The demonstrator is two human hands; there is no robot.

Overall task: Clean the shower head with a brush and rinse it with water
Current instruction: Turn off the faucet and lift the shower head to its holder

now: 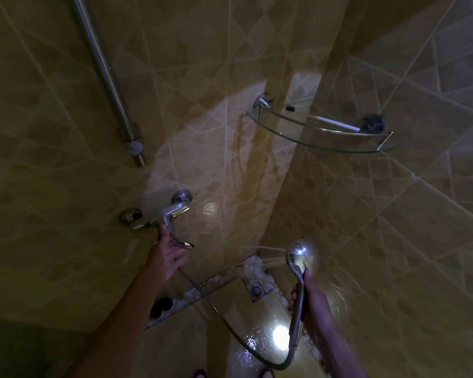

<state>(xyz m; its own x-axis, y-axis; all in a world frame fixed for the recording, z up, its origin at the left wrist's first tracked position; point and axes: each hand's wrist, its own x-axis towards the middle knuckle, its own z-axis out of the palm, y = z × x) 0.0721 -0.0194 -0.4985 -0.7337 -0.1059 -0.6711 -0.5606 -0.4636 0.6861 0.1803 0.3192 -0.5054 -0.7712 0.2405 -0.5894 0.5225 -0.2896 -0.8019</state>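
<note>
shower head (298,251) is gripped by the handle in right hand (313,298), water spraying leftward (dim light). tap lever (172,214) is touched by left hand (170,253), fingers relaxed.

Dim tiled shower corner: glass shelf above, wet floor below.
Curved glass corner shelf (306,137) with a metal rail is fixed across the two walls; a white-handled brush (339,124) lies on it, dark head toward the right wall. Floor (243,317) is wet, with a square drain (256,290) near the corner.
</note>
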